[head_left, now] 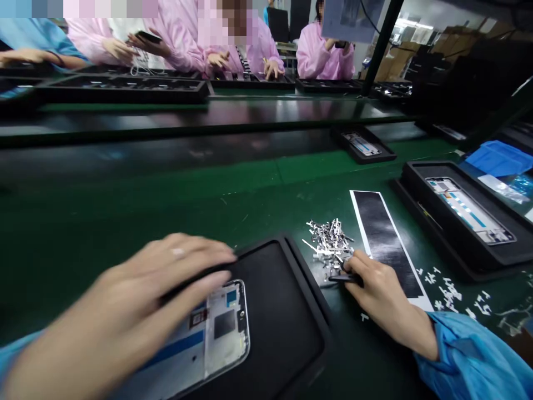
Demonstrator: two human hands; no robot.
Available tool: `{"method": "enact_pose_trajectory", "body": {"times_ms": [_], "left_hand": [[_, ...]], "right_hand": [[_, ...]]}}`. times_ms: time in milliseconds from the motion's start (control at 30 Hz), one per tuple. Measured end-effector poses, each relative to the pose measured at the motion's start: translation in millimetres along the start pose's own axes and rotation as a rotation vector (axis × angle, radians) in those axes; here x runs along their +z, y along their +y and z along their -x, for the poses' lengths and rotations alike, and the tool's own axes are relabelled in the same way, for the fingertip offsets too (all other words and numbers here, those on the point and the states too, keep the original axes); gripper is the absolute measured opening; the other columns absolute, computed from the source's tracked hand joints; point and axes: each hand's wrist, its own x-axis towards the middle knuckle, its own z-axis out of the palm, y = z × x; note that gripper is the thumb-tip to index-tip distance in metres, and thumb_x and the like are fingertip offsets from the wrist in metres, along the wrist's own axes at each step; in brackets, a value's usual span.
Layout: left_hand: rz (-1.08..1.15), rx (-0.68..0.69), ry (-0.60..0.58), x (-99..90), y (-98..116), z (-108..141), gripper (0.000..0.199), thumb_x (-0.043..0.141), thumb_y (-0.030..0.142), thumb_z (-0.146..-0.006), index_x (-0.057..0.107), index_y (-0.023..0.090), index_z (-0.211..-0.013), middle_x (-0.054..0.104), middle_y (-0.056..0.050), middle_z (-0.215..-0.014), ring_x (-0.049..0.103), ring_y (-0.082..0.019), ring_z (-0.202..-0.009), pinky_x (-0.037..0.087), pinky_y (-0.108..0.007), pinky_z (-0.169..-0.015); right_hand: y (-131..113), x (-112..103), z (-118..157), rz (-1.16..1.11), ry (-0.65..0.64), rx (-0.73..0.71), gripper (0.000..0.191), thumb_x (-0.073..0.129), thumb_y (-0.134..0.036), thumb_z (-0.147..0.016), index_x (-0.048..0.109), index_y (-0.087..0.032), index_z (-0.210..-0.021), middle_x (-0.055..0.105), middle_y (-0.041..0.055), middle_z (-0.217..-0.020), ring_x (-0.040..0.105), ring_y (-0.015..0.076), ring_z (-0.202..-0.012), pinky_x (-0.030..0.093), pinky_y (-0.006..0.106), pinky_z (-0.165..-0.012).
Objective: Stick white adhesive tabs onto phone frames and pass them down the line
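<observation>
My left hand [137,300], slightly blurred, reaches over a silver phone frame [225,328] with its fingers stretched out. The frame lies in a black foam tray [287,311], and part of it is hidden under the hand. To the right, my right hand [377,289] is closed round dark tweezers [343,275]. Their tips point at a pile of small white and black parts [331,239] on the green table. Just beyond that hand lies a white-edged sheet with a dark strip [385,239].
A black tray [449,244] with another phone frame [470,211] stands at the right, near a blue bin [497,158]. White scraps [447,294] lie scattered beside the sheet. A smaller tray [362,145] sits farther back. Across the bench, several people in pink or blue work at trays [125,89].
</observation>
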Motion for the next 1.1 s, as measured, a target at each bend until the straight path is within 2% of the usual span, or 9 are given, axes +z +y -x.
{"method": "enact_pose_trajectory", "body": {"times_ms": [67,133,267,367,467,567,700,967,1100], "left_hand": [[0.106,0.192,-0.136,12.1,37.5,-29.4,0.031,0.036,0.040,-0.094,0.063,0.027,-0.103,0.064,0.001,-0.106,0.055,-0.018,-0.097,0.042,-0.033,-0.085],[0.156,0.238,-0.206,28.2,65.2,-58.4,0.033,0.035,0.032,-0.094,0.066,0.022,-0.093,0.065,-0.003,-0.096,0.054,-0.021,-0.092,0.039,-0.037,-0.083],[0.409,0.111,-0.320,54.8,93.1,-89.3,0.022,0.048,0.024,-0.084,0.067,0.017,-0.074,0.065,-0.007,-0.087,0.050,-0.025,-0.089,0.031,-0.043,-0.086],[0.592,0.014,-0.344,65.3,107.1,-94.2,0.016,0.054,0.022,-0.080,0.069,0.018,-0.075,0.065,-0.005,-0.083,0.053,-0.022,-0.085,0.036,-0.036,-0.082],[0.811,-0.154,-0.388,70.7,121.2,-97.2,0.011,0.060,0.020,-0.076,0.069,0.015,-0.076,0.062,-0.002,-0.073,0.056,-0.017,-0.072,0.042,-0.027,-0.069],[1.006,-0.323,-0.422,72.7,130.2,-101.3,0.006,0.063,0.015,-0.072,0.067,0.011,-0.074,0.056,0.001,-0.059,0.052,-0.012,-0.057,0.042,-0.022,-0.057],[1.158,-0.473,-0.424,69.6,131.6,-104.4,0.009,0.062,0.011,-0.071,0.063,0.011,-0.061,0.054,0.004,-0.048,0.050,-0.008,-0.048,0.043,-0.019,-0.053],[1.342,-0.655,-0.420,64.3,133.3,-101.3,0.004,0.067,0.006,-0.062,0.067,0.010,-0.062,0.058,0.003,-0.043,0.053,-0.008,-0.045,0.045,-0.018,-0.052],[1.401,-0.624,-0.420,68.2,133.6,-97.6,0.004,0.068,0.008,-0.060,0.068,0.009,-0.064,0.059,0.002,-0.044,0.053,-0.008,-0.045,0.045,-0.019,-0.051]], "right_hand": [[-1.0,-4.5,-0.3,-0.040,0.007,0.011,0.006,0.044,-0.016,-0.065,0.049,-0.020,-0.064,0.050,0.0015,-0.067,0.046,0.0172,-0.062,0.028,0.030,-0.059],[-4.8,-12.9,-0.3,-0.092,0.018,0.035,0.009,0.046,-0.020,-0.072,0.051,-0.020,-0.064,0.051,0.0006,-0.065,0.047,0.0162,-0.061,0.030,0.028,-0.058],[-12.4,-26.8,0.9,-0.237,0.059,0.130,0.023,0.053,-0.033,-0.083,0.057,-0.019,-0.065,0.049,-0.0011,-0.061,0.045,0.0135,-0.058,0.032,0.026,-0.054],[-11.7,-27.5,1.7,-0.379,0.075,0.208,0.028,0.057,-0.041,-0.083,0.062,-0.017,-0.069,0.049,-0.0015,-0.060,0.040,0.0107,-0.052,0.031,0.025,-0.049],[-9.7,-24.7,1.8,-0.492,0.037,0.243,0.030,0.060,-0.042,-0.081,0.063,-0.016,-0.067,0.050,-0.0018,-0.059,0.031,0.0071,-0.046,0.025,0.024,-0.044],[-10.6,-24.1,1.5,-0.554,-0.005,0.263,0.029,0.061,-0.040,-0.081,0.063,-0.016,-0.065,0.050,-0.0016,-0.059,0.031,0.0068,-0.048,0.023,0.023,-0.044],[-10.9,-27.6,2.4,-0.603,-0.042,0.289,0.025,0.064,-0.039,-0.079,0.065,-0.017,-0.068,0.049,-0.0008,-0.060,0.037,0.0091,-0.054,0.025,0.023,-0.046],[-18.4,-29.2,5.4,-0.737,0.037,0.374,0.026,0.067,-0.039,-0.076,0.063,-0.017,-0.063,0.045,-0.0024,-0.059,0.031,0.0068,-0.049,0.022,0.023,-0.046],[-18.7,-29.9,4.9,-0.848,0.058,0.377,0.027,0.072,-0.040,-0.073,0.065,-0.016,-0.062,0.048,-0.0012,-0.056,0.030,0.0051,-0.045,0.020,0.021,-0.043]]}}
